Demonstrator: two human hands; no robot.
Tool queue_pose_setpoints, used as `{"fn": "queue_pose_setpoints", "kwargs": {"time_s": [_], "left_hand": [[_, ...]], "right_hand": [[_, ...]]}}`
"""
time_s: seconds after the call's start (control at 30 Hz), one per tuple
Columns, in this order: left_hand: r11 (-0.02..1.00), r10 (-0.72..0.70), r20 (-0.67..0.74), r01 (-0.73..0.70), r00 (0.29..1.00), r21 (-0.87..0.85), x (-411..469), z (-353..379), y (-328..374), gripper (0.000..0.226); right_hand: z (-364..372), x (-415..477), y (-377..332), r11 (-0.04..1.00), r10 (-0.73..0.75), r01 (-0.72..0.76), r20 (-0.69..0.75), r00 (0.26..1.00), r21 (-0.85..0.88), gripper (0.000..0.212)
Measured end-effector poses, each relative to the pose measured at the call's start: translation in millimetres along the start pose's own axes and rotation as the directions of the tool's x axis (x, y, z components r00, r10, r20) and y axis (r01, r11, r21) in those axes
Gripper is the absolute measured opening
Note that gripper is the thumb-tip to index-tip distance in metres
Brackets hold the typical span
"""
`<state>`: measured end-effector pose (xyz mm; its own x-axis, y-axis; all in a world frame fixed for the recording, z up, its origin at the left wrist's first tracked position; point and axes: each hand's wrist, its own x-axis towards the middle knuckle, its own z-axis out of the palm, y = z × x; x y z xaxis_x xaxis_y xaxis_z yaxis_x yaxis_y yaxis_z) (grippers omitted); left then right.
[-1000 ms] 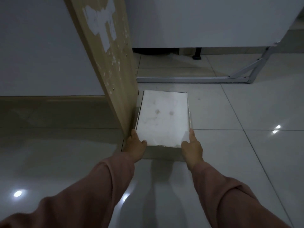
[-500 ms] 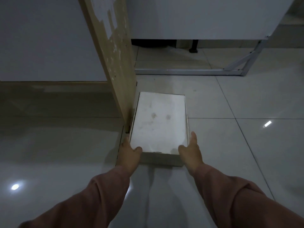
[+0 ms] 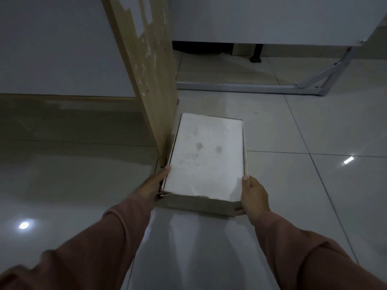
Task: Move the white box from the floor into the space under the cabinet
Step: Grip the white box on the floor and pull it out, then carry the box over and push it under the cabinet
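A flat white box (image 3: pixel 206 158) with two faint stains on its lid sits in the middle of the head view, next to a worn wooden panel (image 3: pixel 148 65). My left hand (image 3: pixel 154 184) grips its near left corner, thumb along the left edge. My right hand (image 3: pixel 254 197) grips the near right corner, fingers wrapped under the front wall. The box's near end looks raised off the tile floor. A white cabinet (image 3: pixel 261 17) stands at the top, with a dark gap (image 3: pixel 209 49) under it.
A grey metal frame (image 3: pixel 247 87) lies across the floor between the box and the cabinet gap, with a slanted brace (image 3: pixel 330 70) at the right. A black foot (image 3: pixel 256 57) stands in the gap. A white wall panel (image 3: pixel 58 45) fills the left.
The box has come back toward me along the wooden panel and its near end has lifted. Both hands moved from the near edge to grips on the two near corners.
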<state>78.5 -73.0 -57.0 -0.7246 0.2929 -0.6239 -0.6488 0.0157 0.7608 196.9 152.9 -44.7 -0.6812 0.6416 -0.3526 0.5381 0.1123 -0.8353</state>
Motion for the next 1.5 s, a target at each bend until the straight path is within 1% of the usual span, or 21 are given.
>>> {"fn": "queue_pose_setpoints", "kwargs": {"time_s": [0.07, 0.1, 0.17, 0.2, 0.27, 0.33, 0.37, 0.47, 0.5, 0.57, 0.6, 0.7, 0.8, 0.9, 0.97, 1.07, 1.13, 1.23, 1.27, 1.4, 1.5], "left_hand": [[0.997, -0.053, 0.016, 0.054, 0.998, -0.052, 1, 2, -4, 0.048], [0.993, -0.085, 0.027, 0.087, 0.996, -0.077, 1, 4, -6, 0.055], [0.986, -0.122, 0.096, 0.132, 0.988, -0.101, 2, 8, -8, 0.068], [0.983, -0.135, 0.134, 0.150, 0.982, -0.110, 3, 10, -7, 0.071], [0.976, -0.175, 0.175, 0.194, 0.969, -0.096, 3, 15, -2, 0.069], [0.974, -0.221, 0.145, 0.226, 0.964, -0.022, 1, 18, 5, 0.062], [0.972, -0.235, 0.125, 0.234, 0.964, 0.023, 0, 18, 8, 0.063], [0.958, -0.250, 0.069, 0.236, 0.966, 0.164, 4, 14, 13, 0.072], [0.950, -0.263, 0.053, 0.249, 0.963, 0.190, 4, 14, 14, 0.075], [0.941, -0.296, 0.050, 0.282, 0.954, 0.185, 6, 13, 15, 0.082], [0.942, -0.301, 0.044, 0.290, 0.953, 0.170, 7, 14, 15, 0.080], [0.950, -0.281, 0.028, 0.274, 0.959, 0.152, 5, 13, 14, 0.066], [0.952, -0.282, 0.062, 0.271, 0.957, 0.141, 3, 10, 15, 0.070], [0.951, -0.287, 0.079, 0.274, 0.955, 0.141, -8, 4, 19, 0.074], [0.951, -0.282, 0.091, 0.266, 0.955, 0.156, -16, -3, 22, 0.073], [0.946, -0.281, 0.137, 0.251, 0.950, 0.204, -30, -16, 28, 0.074], [0.942, -0.285, 0.148, 0.248, 0.947, 0.229, -40, -26, 33, 0.071], [0.928, -0.305, 0.167, 0.254, 0.938, 0.271, -58, -36, 39, 0.062], [0.921, -0.314, 0.176, 0.255, 0.933, 0.294, -66, -39, 42, 0.060], [0.904, -0.338, 0.208, 0.255, 0.918, 0.343, -95, -46, 50, 0.056], [0.902, -0.344, 0.249, 0.245, 0.906, 0.356, -113, -53, 54, 0.065]], "right_hand": [[-2, 0, 2, 1.000, -0.010, 0.011, -0.010, 1.000, 0.024, 0.039], [-4, 0, 3, 0.999, -0.014, 0.015, -0.012, 1.000, 0.035, 0.037], [-8, 1, 5, 0.999, -0.017, 0.017, -0.014, 1.000, 0.047, 0.033], [-10, 2, 6, 0.999, -0.014, 0.015, -0.014, 1.000, 0.052, 0.030], [-15, 3, 7, 0.998, 0.003, -0.003, -0.007, 1.000, 0.065, 0.026], [-18, 3, 7, 0.997, 0.026, -0.027, 0.007, 1.000, 0.077, 0.026], [-19, 3, 6, 0.997, 0.026, -0.027, 0.019, 0.999, 0.073, 0.026], [-20, 4, 4, 1.000, -0.009, 0.009, 0.052, 0.999, -0.006, 0.028], [-19, 4, 3, 1.000, -0.012, 0.014, 0.061, 0.998, -0.020, 0.029], [-19, 4, 2, 0.999, -0.008, 0.011, 0.073, 0.997, -0.043, 0.030], [-19, 4, 2, 0.998, -0.011, 0.016, 0.075, 0.997, -0.065, 0.028], [-22, 4, -2, 0.992, -0.023, 0.032, 0.078, 0.997, -0.121, 0.024], [-26, 4, -3, 0.970, -0.092, 0.104, 0.065, 0.994, -0.221, 0.032], [-28, -3, -6, 0.941, -0.128, 0.144, 0.071, 0.989, -0.306, 0.028], [-29, -8, -11, 0.940, -0.114, 0.133, 0.077, 0.990, -0.315, 0.026], [-32, -19, -22, 0.959, -0.089, 0.112, 0.100, 0.991, -0.260, 0.025], [-32, -29, -29, 0.972, -0.076, 0.105, 0.140, 0.987, -0.209, 0.031], [-33, -52, -39, 0.980, -0.053, 0.091, 0.208, 0.977, -0.178, 0.055], [-33, -62, -40, 0.981, -0.045, 0.084, 0.219, 0.975, -0.174, 0.059], [-39, -92, -42, 0.974, -0.053, 0.100, 0.226, 0.973, -0.202, 0.042], [-41, -113, -48, 0.972, -0.077, 0.126, 0.237, 0.968, -0.198, 0.031]]}}
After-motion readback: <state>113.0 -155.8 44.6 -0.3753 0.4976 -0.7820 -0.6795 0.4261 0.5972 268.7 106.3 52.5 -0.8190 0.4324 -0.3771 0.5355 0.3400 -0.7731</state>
